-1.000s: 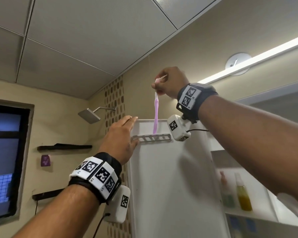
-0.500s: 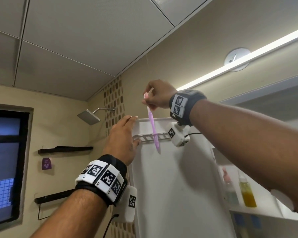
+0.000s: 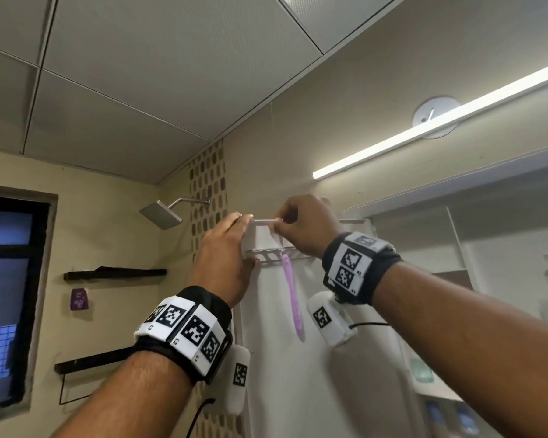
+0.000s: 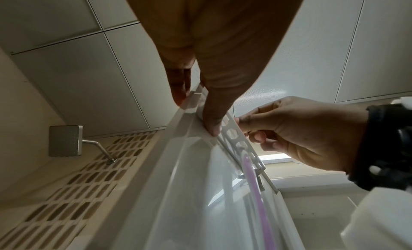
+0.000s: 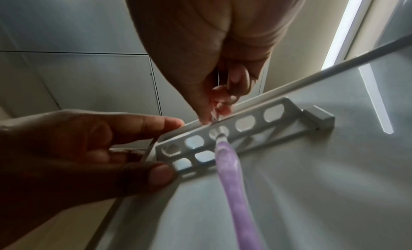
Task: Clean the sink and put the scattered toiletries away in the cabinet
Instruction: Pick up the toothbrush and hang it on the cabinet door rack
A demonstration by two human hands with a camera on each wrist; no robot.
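Observation:
A purple toothbrush (image 3: 293,298) hangs handle-down through a slot of the white holder rack (image 3: 266,256), which is fixed near the top of the open cabinet door (image 3: 298,390). My right hand (image 3: 279,224) is just above the rack and pinches the brush's top end, which its fingers hide. My left hand (image 3: 234,241) grips the door's top left corner, fingers over the edge and thumb by the rack. The right wrist view shows the brush neck (image 5: 220,139) in a middle hole of the rack (image 5: 245,123). The sink is out of view.
The cabinet's open interior with shelves (image 3: 456,248) is at the right. A shower head (image 3: 162,213) sticks out of the tiled wall at left, above two dark wall shelves (image 3: 114,273) and beside a window (image 3: 10,295). A light strip (image 3: 440,128) runs overhead.
My right hand has lowered the toothbrush down through the rack slot, so its handle now hangs below the rack. The left hand stays on the door's top corner.

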